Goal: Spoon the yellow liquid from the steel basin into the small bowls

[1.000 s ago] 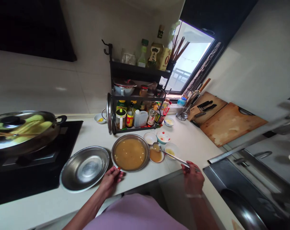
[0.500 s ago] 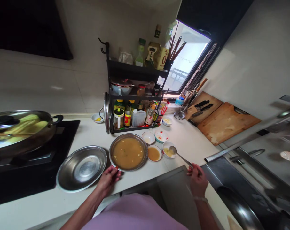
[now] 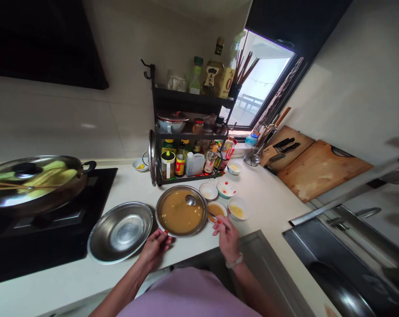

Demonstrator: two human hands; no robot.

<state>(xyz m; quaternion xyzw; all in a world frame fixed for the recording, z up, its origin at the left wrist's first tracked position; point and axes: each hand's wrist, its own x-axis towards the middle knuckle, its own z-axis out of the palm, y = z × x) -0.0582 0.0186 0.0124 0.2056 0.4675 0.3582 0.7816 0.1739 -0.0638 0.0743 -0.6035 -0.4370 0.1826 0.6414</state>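
My left hand (image 3: 158, 246) pinches the near rim of a round metal bowl (image 3: 204, 222) filled with brown broth (image 3: 177, 215). In my right hand (image 3: 226, 237) is the handle of a metal spoon (image 3: 190, 200), its round head over the right part of the broth. The spoon's handle crosses a small bowl of brown sauce (image 3: 216, 209). Just right of that sits a white bowl (image 3: 238, 209) with yellowish contents. Behind them stand a small white bowl (image 3: 208, 191) and a bowl with red marks (image 3: 226, 189).
A wide metal basin (image 3: 123, 231) lies left of the broth bowl. Further left, a lidded pan (image 3: 37, 180) holding pale green food stands on the black stove (image 3: 97, 211). A black rack (image 3: 192, 136) of bottles rises behind. Knives, cutting boards (image 3: 321, 169) and a sink (image 3: 318, 246) are at right.
My right hand has moved left with the spoon, from the bowl of yellowish contents to over the broth. My left hand stays at the metal bowl's rim. The view has shifted slightly.
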